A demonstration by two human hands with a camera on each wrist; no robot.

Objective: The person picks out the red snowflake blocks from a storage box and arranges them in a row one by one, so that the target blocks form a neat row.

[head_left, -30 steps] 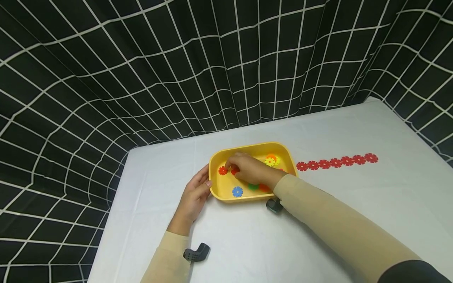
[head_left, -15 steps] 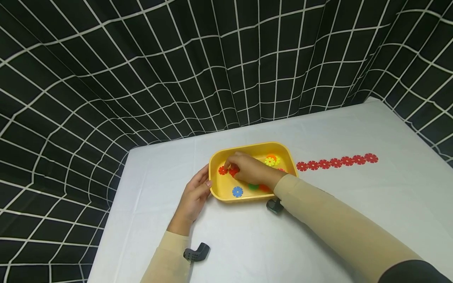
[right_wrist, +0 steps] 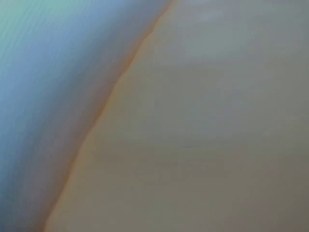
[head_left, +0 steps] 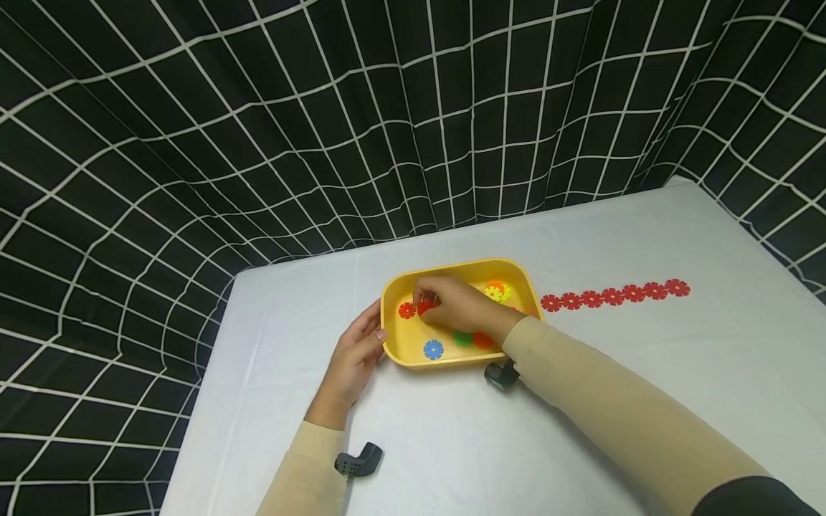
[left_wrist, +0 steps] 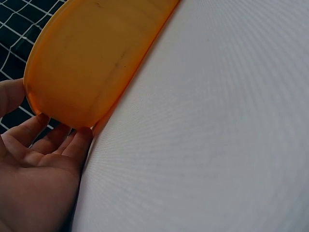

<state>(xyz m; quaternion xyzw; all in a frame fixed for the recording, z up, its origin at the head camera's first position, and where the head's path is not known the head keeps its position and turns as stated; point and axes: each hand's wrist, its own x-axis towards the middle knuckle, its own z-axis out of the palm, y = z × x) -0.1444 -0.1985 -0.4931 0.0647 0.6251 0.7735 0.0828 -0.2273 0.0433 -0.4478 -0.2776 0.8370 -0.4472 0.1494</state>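
At its left end the yellow plastic tray (head_left: 413, 364) is held by my left hand (head_left: 351, 358). The thumb is at the rim and the fingers lie against the outer end wall, as the left wrist view also shows. My right hand (head_left: 461, 304) reaches into the tray, pinching a red notched snowflake disc (head_left: 424, 307) between thumb and index finger. Another red disc (head_left: 406, 310) lies just left of it. A blue disc (head_left: 434, 350), a green disc (head_left: 462, 339) and an orange-red disc (head_left: 482, 340) lie toward the near wall. Yellow discs (head_left: 493, 294) overlap at the back right.
Right of the tray, a row of several red discs (head_left: 612, 297) stretches across the white-covered table (head_left: 413, 444). A black grid-patterned curtain (head_left: 413, 129) stands behind and on both sides. A dark wrist device (head_left: 359, 461) sits at the left forearm. The right wrist view shows mostly blurred sleeve.
My right hand has shifted slightly right and back, its thumb and index finger closing on the red disc. The left hand and tray stay in place.
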